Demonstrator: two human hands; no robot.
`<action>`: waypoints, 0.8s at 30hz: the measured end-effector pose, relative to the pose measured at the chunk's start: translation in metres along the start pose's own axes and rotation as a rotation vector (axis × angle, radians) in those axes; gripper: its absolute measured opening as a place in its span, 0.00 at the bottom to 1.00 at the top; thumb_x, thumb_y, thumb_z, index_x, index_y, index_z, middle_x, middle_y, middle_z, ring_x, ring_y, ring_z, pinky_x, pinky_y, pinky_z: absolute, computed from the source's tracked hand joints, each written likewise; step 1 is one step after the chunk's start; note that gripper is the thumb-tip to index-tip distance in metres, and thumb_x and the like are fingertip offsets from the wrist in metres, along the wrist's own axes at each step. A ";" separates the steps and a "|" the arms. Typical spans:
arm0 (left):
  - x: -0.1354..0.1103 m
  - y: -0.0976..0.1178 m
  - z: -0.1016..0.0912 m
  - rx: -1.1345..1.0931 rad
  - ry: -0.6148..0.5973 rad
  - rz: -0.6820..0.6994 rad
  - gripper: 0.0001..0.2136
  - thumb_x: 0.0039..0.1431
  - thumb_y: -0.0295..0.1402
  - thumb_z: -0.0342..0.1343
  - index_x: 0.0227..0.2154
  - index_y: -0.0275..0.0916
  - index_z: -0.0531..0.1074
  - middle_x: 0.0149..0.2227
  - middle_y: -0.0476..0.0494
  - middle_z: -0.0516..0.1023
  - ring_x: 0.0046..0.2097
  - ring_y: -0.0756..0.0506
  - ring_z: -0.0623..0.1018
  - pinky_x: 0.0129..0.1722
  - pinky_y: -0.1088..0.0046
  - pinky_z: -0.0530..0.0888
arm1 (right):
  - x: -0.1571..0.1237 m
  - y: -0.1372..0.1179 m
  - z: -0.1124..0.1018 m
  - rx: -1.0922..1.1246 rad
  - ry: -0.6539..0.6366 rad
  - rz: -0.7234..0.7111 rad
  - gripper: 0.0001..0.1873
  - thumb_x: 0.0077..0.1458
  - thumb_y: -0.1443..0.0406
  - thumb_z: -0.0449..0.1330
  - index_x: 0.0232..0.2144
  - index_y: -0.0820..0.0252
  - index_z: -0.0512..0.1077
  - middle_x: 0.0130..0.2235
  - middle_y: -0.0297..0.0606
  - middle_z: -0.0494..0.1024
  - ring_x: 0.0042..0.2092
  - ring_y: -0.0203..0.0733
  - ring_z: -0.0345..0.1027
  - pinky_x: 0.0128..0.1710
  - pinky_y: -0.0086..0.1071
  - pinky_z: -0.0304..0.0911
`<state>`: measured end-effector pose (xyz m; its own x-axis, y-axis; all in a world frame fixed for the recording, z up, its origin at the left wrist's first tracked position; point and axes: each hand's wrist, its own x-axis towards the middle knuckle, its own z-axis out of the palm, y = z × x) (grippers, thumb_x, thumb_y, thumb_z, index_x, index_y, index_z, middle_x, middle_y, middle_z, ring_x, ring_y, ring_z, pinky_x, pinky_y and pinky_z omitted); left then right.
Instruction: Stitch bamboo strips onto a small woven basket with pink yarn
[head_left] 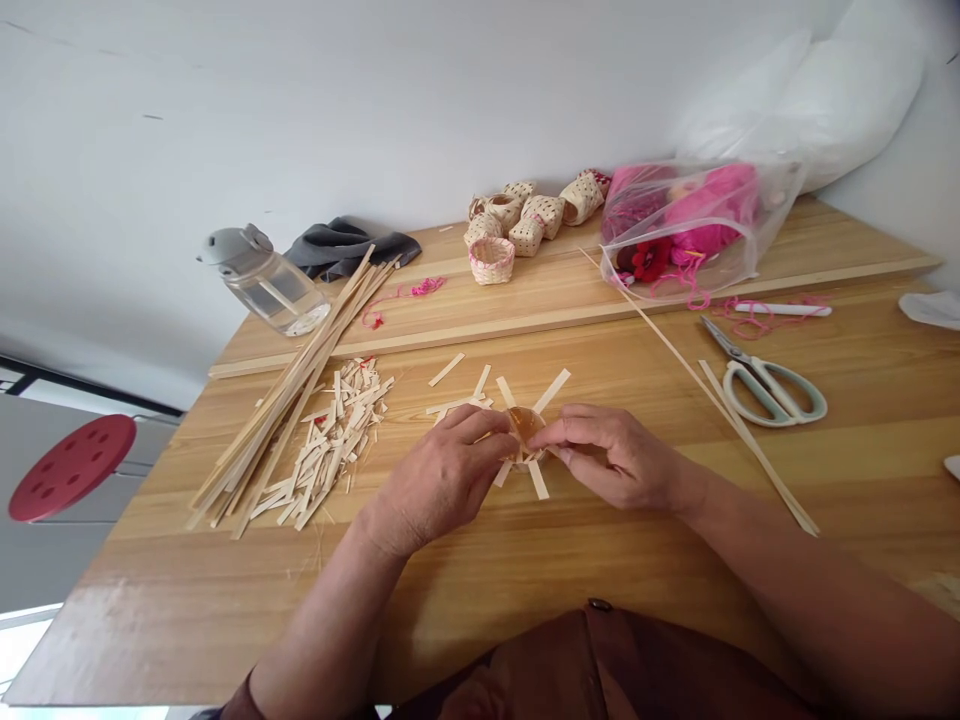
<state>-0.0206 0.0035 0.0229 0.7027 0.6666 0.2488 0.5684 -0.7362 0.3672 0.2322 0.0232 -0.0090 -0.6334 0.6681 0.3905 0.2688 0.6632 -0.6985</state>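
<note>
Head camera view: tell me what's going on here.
A person is at a wooden table, with the left hand and right hand meeting around a small woven bamboo piece. Pale strips radiate from it. A bundle of long strips and a pile of short cut strips lie to the left in view. Small woven baskets and scissors sit farther off.

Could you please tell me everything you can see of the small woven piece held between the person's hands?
The small woven piece is a round centre, amber-brown where it shows, with flat pale strips that look like bamboo radiating outward like spokes. It sits low over the wooden tabletop, pinched between the left hand and right hand, which hide much of it, so its weave is unclear.
</note>
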 end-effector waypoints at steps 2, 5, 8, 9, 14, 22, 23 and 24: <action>0.002 0.001 0.002 0.035 -0.013 0.001 0.10 0.68 0.25 0.49 0.46 0.40 0.74 0.49 0.42 0.75 0.49 0.44 0.72 0.51 0.63 0.73 | 0.001 -0.005 0.002 -0.008 0.013 0.025 0.10 0.61 0.68 0.60 0.45 0.59 0.77 0.33 0.36 0.76 0.34 0.36 0.68 0.37 0.31 0.64; 0.004 0.005 0.004 0.109 -0.055 -0.015 0.09 0.70 0.28 0.48 0.43 0.39 0.74 0.48 0.43 0.76 0.46 0.44 0.71 0.48 0.63 0.73 | 0.001 -0.010 0.008 -0.128 0.111 0.010 0.11 0.58 0.61 0.66 0.42 0.59 0.78 0.34 0.37 0.76 0.36 0.39 0.68 0.40 0.34 0.63; 0.006 0.007 0.005 0.134 -0.096 -0.031 0.08 0.70 0.28 0.48 0.40 0.39 0.73 0.46 0.45 0.77 0.44 0.44 0.70 0.46 0.63 0.72 | 0.002 -0.013 0.011 -0.190 0.154 0.004 0.08 0.58 0.61 0.66 0.39 0.58 0.78 0.35 0.38 0.76 0.39 0.41 0.67 0.44 0.37 0.63; 0.006 0.007 0.005 0.119 -0.095 -0.029 0.08 0.70 0.28 0.48 0.39 0.39 0.73 0.46 0.45 0.77 0.43 0.44 0.70 0.46 0.63 0.71 | 0.003 -0.014 0.011 -0.197 0.151 0.012 0.07 0.58 0.62 0.66 0.38 0.58 0.78 0.36 0.38 0.75 0.40 0.41 0.67 0.45 0.37 0.63; 0.006 0.006 0.000 -0.065 -0.017 0.011 0.08 0.66 0.24 0.51 0.41 0.39 0.73 0.46 0.45 0.78 0.45 0.45 0.71 0.49 0.64 0.70 | 0.003 -0.014 0.007 -0.275 0.136 -0.037 0.07 0.58 0.61 0.67 0.37 0.58 0.79 0.40 0.41 0.75 0.44 0.44 0.66 0.48 0.40 0.63; 0.003 -0.001 0.002 -0.246 0.107 -0.010 0.08 0.65 0.32 0.59 0.46 0.39 0.74 0.45 0.43 0.80 0.46 0.44 0.75 0.50 0.64 0.71 | 0.004 -0.002 0.007 -0.293 0.148 -0.162 0.14 0.59 0.60 0.66 0.46 0.59 0.76 0.45 0.43 0.78 0.46 0.45 0.68 0.50 0.40 0.65; 0.003 -0.002 0.005 -0.226 0.123 -0.006 0.11 0.63 0.34 0.61 0.48 0.39 0.74 0.45 0.43 0.80 0.46 0.44 0.75 0.50 0.64 0.71 | 0.004 -0.001 0.007 -0.295 0.155 -0.161 0.14 0.59 0.59 0.66 0.45 0.59 0.76 0.45 0.44 0.77 0.46 0.45 0.68 0.49 0.40 0.65; 0.003 -0.004 0.007 -0.205 0.131 0.000 0.14 0.62 0.36 0.63 0.49 0.40 0.75 0.46 0.42 0.80 0.46 0.44 0.74 0.49 0.64 0.71 | 0.004 0.000 0.006 -0.298 0.166 -0.155 0.14 0.58 0.58 0.66 0.44 0.60 0.76 0.45 0.44 0.77 0.46 0.45 0.68 0.49 0.40 0.66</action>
<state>-0.0172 0.0075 0.0162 0.6338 0.6856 0.3581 0.4602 -0.7063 0.5379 0.2250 0.0238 -0.0115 -0.5633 0.5816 0.5869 0.3941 0.8134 -0.4279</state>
